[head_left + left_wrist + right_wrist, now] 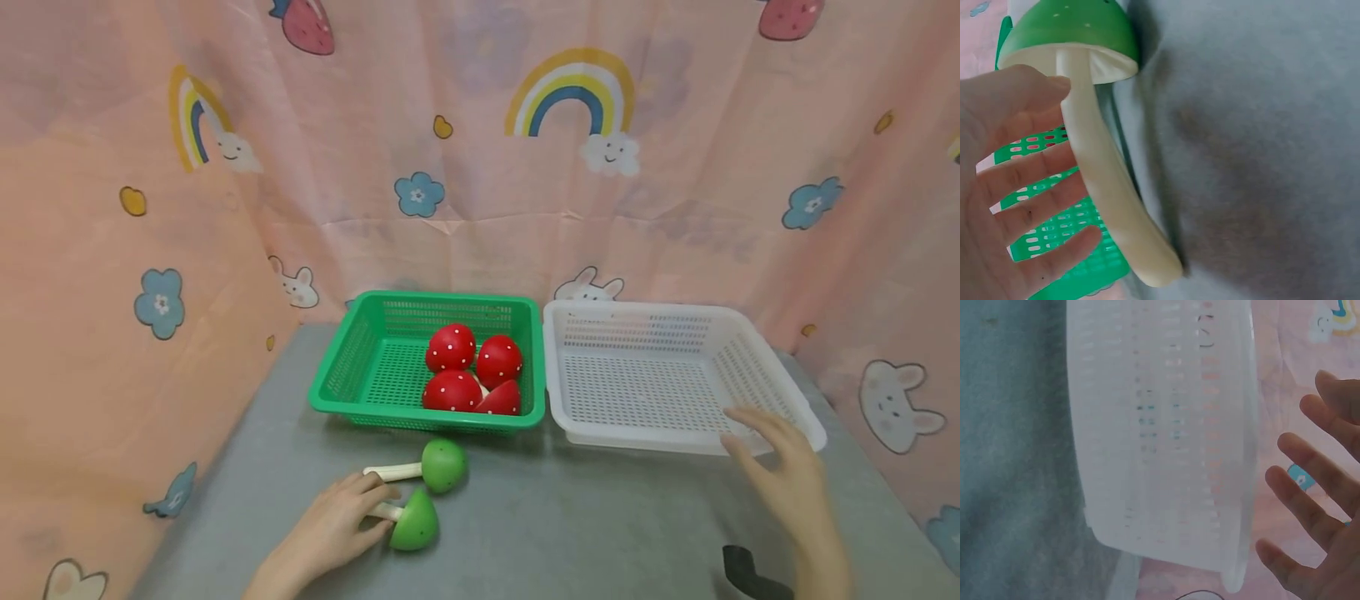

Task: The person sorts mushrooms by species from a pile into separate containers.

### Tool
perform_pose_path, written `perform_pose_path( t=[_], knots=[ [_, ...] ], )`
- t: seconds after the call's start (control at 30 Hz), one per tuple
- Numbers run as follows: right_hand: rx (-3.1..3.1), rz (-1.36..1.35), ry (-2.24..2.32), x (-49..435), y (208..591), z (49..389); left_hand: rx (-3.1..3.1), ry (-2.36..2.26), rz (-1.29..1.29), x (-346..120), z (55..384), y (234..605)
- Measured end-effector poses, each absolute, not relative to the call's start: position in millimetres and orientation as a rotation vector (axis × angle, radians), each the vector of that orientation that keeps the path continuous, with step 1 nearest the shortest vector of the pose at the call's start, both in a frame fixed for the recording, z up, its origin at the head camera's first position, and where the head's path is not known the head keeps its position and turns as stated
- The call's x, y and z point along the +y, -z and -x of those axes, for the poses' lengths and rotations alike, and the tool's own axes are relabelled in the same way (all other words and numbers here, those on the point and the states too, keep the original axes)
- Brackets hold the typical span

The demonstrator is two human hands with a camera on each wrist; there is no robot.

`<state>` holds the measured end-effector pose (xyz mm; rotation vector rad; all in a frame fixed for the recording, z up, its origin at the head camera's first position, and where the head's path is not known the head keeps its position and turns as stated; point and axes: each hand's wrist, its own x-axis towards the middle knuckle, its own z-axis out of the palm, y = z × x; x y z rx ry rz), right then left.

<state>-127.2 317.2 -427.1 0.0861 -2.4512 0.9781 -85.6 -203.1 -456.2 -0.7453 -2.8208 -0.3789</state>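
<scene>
My left hand reaches around the stem of the nearer green-capped toy mushroom, which lies on the grey table. In the left wrist view the thumb tip meets the pale stem just under the cap, while the other fingers lie fairly straight along its side. A second green-capped mushroom lies just beyond, stem pointing left. My right hand hovers by the front right corner of the white basket, fingers spread and holding nothing. In the right wrist view its fingers are apart from the basket wall.
A green basket stands at the back centre, with several red white-dotted mushrooms in its right half. The white basket sits beside it. A pink patterned curtain hangs behind and along both sides. A dark curved piece shows near the right wrist.
</scene>
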Motion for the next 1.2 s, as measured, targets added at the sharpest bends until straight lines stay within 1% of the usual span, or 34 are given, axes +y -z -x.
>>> perform_pose_path(
  t=[0.4, 0.8, 1.03, 1.2],
  knots=[
    [-2.488, 0.035, -0.727, 321.1, 438.5, 126.4, -2.706, 0.395, 0.826, -207.7, 87.8, 467.0],
    [-2.556, 0.166, -0.677, 319.3, 446.1, 126.1, -2.568, 0.406, 0.906, -212.6, 88.7, 474.9],
    [-2.522, 0.132, -0.698, 318.8, 445.1, 128.3, -2.504, 0.406, 0.926, -212.2, 87.9, 473.2],
    [-2.531, 0.157, -0.690, 318.2, 446.5, 126.7, -2.479, 0.434, 0.936, -209.0, 86.3, 467.2]
  ],
)
